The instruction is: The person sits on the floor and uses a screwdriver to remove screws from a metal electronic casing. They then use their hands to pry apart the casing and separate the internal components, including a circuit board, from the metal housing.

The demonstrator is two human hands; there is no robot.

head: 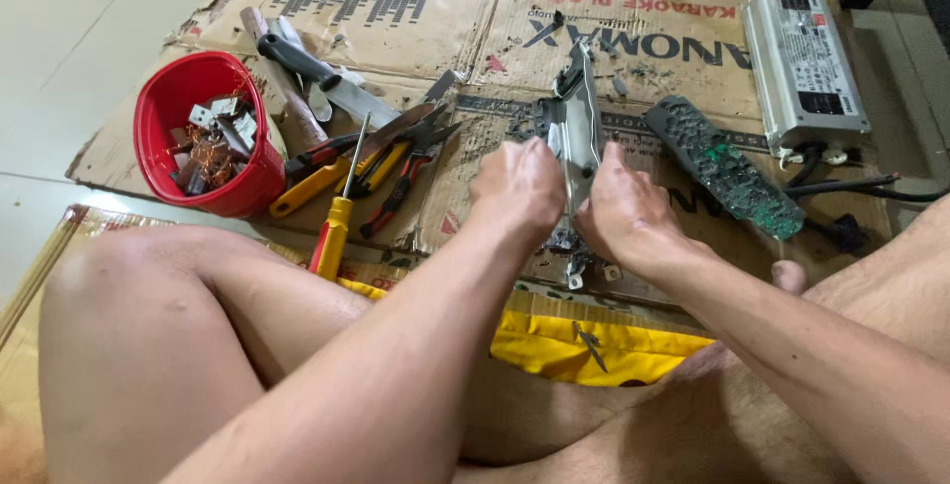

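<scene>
At frame centre, the left hand and right hand each have their grip pinched on a long grey metal strip standing on flattened cardboard; a red bowl of scrap sits at left, tools beside it

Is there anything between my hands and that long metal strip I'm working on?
Nothing visible. The left hand and the right hand both already grip the grey metal strip from either side, directly on it. The green circuit board lies off to the right and the pliers to the left, both apart.
</scene>
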